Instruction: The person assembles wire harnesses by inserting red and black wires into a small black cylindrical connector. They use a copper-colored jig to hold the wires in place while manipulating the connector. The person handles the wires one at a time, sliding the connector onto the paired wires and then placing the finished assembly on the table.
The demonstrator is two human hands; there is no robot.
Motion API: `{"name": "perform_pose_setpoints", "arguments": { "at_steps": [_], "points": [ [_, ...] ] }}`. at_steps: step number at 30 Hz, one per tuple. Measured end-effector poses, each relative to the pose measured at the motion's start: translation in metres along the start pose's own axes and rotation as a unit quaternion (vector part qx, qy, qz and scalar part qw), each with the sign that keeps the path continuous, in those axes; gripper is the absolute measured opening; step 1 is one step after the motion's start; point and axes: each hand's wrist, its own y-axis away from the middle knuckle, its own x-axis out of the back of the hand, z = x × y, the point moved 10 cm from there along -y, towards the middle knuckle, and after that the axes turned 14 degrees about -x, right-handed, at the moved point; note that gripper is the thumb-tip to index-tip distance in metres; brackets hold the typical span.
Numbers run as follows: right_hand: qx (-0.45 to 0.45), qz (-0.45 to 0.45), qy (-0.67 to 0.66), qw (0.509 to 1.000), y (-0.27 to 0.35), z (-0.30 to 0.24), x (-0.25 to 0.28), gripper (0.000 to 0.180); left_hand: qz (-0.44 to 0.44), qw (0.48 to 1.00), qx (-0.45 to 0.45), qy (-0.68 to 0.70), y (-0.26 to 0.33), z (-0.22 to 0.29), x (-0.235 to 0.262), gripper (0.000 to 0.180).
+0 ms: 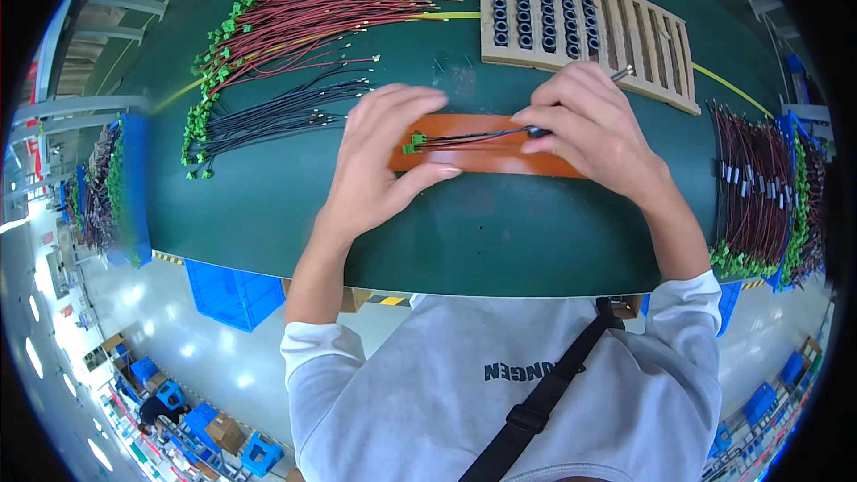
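On an orange mat (pixel 536 165) lies a short wire harness of dark and reddish wires (pixel 473 137) with two green connectors (pixel 416 141) at its left end. My right hand (pixel 594 125) is closed around the harness's other end, where a small black ring-like part (pixel 536 131) shows at the fingertips. Beyond the knuckles, bare-looking wire tips (pixel 623 73) stick out; the stretch inside the fist is hidden. My left hand (pixel 379 147) is open, thumb and fingers spread on either side of the green connectors, and slightly blurred.
Red wires (pixel 348 13) and black wires (pixel 277 112) with green connectors lie at the far left. A wooden slotted rack (pixel 536 58) with rows of black rings stands at the far right. More harnesses (pixel 754 183) hang at the right edge; blue bins (pixel 234 293) sit below the green table (pixel 428 254).
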Motion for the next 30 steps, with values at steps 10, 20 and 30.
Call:
{"name": "perform_pose_setpoints", "arguments": {
  "at_steps": [10, 20, 30],
  "points": [
    [0.013, 0.121, 0.033, 0.992, 0.007, -0.024, 0.047, 0.029, -0.115, 0.937, 0.136, 0.302, -0.041, 0.036, -0.063, 0.023],
    [-0.42, 0.067, -0.577, 0.697, 0.085, 0.063, -0.018, 0.034, -0.041, 0.939, 0.129, 0.316, -0.005, 0.047, -0.117, 0.025],
    [-0.435, 0.125, -0.595, 0.664, 0.1, 0.089, -0.02, 0.038, -0.079, 0.878, 0.207, 0.424, 0.031, 0.045, -0.159, 0.028]
  ]
}}
